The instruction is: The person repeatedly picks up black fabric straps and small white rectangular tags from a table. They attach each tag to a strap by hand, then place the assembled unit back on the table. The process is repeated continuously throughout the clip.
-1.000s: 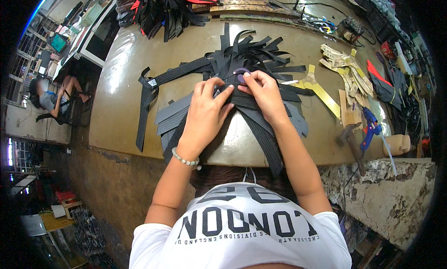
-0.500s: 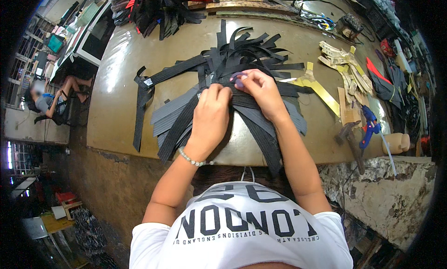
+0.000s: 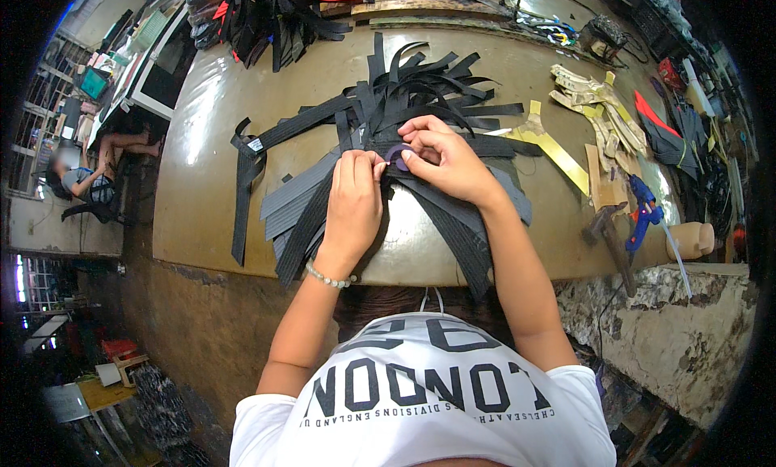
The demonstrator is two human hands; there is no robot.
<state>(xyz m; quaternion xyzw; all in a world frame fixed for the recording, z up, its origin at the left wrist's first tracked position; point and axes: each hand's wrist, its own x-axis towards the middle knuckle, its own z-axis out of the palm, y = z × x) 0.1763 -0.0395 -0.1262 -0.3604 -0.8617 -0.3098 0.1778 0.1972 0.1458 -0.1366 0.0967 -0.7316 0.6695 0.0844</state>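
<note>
While right hand (image 3: 446, 163) pinches purple ring (image 3: 394, 151), left hand (image 3: 354, 202) narrowed at black straps (image 3: 308, 226), grip unclear

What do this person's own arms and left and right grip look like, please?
Short white sleeves leave both forearms bare. A bracelet of pale round beads circles the left wrist, while the right wrist is bare. The left grip and right grip are ungloved hands.

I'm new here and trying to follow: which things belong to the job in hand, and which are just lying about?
Seemingly in use:
purple ring, held in the right hand
black straps, beneath the left hand

Apparently lying about:
blue glue gun
hammer
yellow piece
beige roll
</note>
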